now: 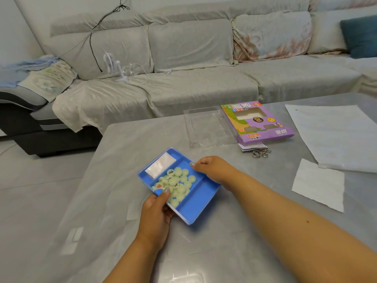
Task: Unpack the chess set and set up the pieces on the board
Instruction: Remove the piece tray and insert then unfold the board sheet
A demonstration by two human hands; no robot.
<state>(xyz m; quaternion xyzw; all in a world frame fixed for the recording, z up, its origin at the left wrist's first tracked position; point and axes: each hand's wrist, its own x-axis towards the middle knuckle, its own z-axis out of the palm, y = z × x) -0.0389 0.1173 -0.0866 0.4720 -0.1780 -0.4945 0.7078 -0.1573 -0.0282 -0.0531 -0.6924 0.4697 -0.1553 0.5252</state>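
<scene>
Hands are both on the blue tray (201, 198), and I see them from the head camera. My left hand (156, 211) holds the tray at its near left edge. The grip there is tight on the tray: the thumb lies over the rim and touches the pieces, and the other fingers go under it. My right hand (212, 167) is at the far right edge of the tray. Its fingers are curled and its fingertips pinch the rim.

The tray sits near the middle of the gray counter (122, 160), and its left side looks a little lifted. It has long sections. The middle section is full of pale round chess pieces (179, 180), all in a heap. A few show dark or red marks on top. A small clear packet (161, 165) lies in the far left section. The right section shows only blue.

Farther back on the counter is a clear plastic lid (206, 127). Just beside it, to the right, lies the purple box (259, 121). Some metal rings (262, 153) sit near the front of the box. A big white sheet (334, 135) lies on the right, with a smaller white paper (318, 184) near it.

Behind the counter is a gray sofa (183, 84) with a little white fan (114, 65) on it.
</scene>
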